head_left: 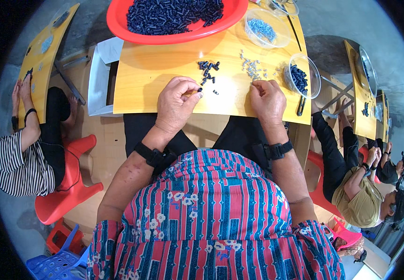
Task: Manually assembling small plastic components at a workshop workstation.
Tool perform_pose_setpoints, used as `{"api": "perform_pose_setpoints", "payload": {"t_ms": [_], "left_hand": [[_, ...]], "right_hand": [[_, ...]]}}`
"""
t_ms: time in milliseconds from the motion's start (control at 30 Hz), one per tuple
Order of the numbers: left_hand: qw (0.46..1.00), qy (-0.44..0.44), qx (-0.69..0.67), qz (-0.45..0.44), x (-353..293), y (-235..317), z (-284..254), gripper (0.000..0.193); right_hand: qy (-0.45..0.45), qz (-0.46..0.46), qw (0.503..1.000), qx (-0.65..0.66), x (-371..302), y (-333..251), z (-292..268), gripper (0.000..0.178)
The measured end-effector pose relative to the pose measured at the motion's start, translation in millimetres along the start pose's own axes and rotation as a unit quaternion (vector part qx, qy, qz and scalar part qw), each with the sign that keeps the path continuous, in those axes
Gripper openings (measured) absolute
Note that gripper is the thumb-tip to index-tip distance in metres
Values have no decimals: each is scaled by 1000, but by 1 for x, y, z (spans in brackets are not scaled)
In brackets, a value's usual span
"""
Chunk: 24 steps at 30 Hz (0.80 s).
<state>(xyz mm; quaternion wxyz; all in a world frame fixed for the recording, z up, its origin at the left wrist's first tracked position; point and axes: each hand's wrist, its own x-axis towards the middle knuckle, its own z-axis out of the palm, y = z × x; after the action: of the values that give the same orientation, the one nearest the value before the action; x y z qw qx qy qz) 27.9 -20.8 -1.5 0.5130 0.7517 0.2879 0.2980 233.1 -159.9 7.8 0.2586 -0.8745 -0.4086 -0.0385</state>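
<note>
Above the table's front edge, my left hand (178, 102) pinches a small black plastic tube (199, 89) between thumb and fingertips. My right hand (267, 101) is closed in a pinch beside a scatter of small silvery metal pieces (252, 67); whatever its fingertips hold is too small or hidden to make out. Between the hands, slightly farther off, lies a loose pile of black tubes (208, 67). A couple of tiny dark pieces (215, 92) rest nearer the front edge, to the right of my left hand.
A red basin (178, 40) heaped with black tubes stands at the back. To the right are a clear bowl (283, 37) of silvery pieces, a clear tub (315, 84) of black tubes and a dark stick-like tool (301, 105). A white box (100, 70) adjoins the left edge. People sit at neighbouring tables.
</note>
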Motion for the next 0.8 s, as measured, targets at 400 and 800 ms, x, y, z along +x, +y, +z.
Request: {"api": "perform_pose_setpoints", "payload": {"t_ms": [400,800], "left_hand": [[1000,12,4,10,-1,-1,1,13],[999,27,-1,20,-2,-1,-1,13]], "right_hand": [[-22,-52,998,-28,0,1,-1,7],[-29,-106,993,-40,-5,1,-1,7]]}}
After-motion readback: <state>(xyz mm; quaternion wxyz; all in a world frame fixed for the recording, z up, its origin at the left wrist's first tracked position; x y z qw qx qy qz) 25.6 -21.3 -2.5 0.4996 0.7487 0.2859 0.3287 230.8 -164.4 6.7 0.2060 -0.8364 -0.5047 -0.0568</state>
